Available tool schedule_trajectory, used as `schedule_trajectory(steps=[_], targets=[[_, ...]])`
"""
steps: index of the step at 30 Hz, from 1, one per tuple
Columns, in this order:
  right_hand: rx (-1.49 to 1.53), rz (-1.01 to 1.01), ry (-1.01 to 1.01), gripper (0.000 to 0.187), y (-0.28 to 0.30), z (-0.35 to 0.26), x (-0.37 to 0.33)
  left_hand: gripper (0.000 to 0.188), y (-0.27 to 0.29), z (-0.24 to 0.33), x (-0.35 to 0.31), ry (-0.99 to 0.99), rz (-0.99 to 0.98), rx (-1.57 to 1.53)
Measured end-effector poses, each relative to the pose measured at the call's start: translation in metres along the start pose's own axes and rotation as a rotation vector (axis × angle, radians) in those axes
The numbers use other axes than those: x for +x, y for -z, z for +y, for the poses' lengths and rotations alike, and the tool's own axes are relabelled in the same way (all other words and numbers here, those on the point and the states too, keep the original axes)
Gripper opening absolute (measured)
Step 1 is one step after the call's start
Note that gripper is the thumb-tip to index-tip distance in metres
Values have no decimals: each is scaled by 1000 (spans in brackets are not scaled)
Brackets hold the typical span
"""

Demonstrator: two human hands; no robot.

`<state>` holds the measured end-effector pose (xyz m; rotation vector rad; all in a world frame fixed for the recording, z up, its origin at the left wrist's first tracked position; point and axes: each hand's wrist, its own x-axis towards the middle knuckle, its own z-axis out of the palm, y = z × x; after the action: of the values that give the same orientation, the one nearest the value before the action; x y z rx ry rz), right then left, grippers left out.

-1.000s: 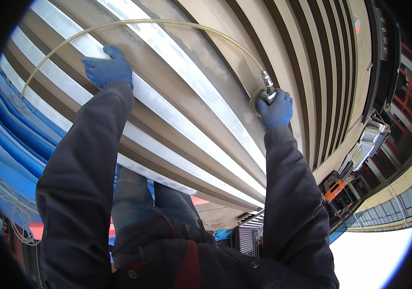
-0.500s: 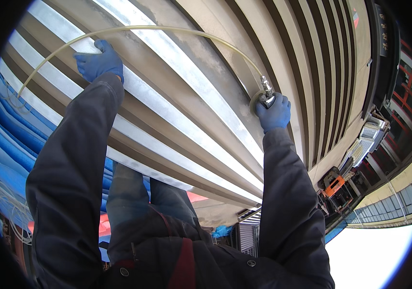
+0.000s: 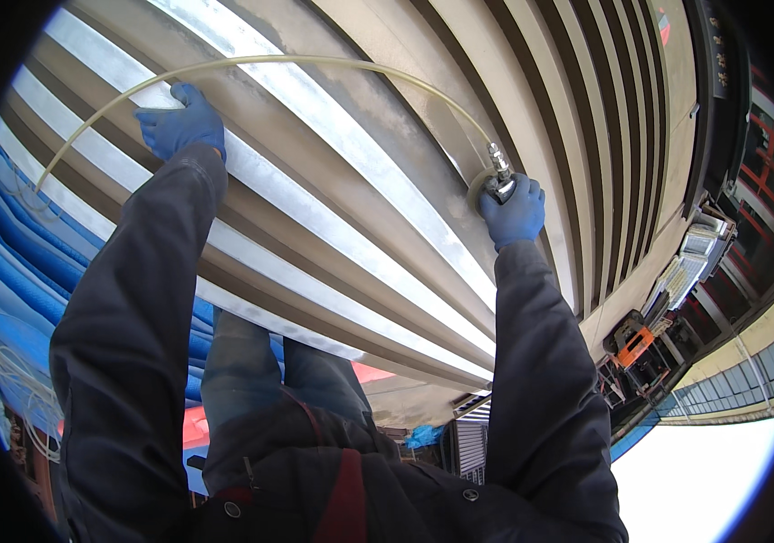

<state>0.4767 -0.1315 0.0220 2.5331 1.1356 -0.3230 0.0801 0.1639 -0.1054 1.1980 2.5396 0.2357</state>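
My left hand [image 3: 183, 125], in a blue glove, grips the edge of a long metal slat [image 3: 305, 195], with the thumb on one side and the fingers over the other. In my right hand [image 3: 516, 217], also gloved in blue, is an air sander [image 3: 500, 188] with a metal body and a round pad. The pad is against the side of a beige slat; its contact face is hidden. From the sander's fitting a pale, clear air hose [image 3: 315, 60] arches left over the slats, past my left hand. Several slats nearby have bright, whitish bare-looking faces; those farther right are beige.
Blue padded sheeting [image 3: 29, 244] lies at the left, with a coil of pale tubing [image 3: 20, 371] below it. My legs [image 3: 242, 362] stand close against the slats' near edge. An orange machine [image 3: 636, 347] and stacked panels [image 3: 695, 258] are at the right.
The view has shifted slightly, and the hose's arch sits a little lower in it. Both hands keep their grips, with the sander at nearly the same spot on the slat.
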Motion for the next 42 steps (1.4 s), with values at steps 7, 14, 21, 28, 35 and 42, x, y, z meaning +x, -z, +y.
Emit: schedule_trajectory(steps=[7,14,21,28,35,42], targets=[[179,305,262,49,1,-87,37,94,-5,-7,3,-2,-36,50],[135,157,189,48,-6,-4,-13,89,-18,-15,13,-78,74,109],[176,215,164,48,-7,-27,9,80,-11,-8,6,-45,91,81],[167,189,205,49,-6,-29,23,79,-5,-2,2,-17,59,104],[111,71,33,51,-7,24,-11,83,-8,-4,6,-17,67,121],[151,141,196,50,1,-69,47,80,-11,-6,4,-21,85,144]])
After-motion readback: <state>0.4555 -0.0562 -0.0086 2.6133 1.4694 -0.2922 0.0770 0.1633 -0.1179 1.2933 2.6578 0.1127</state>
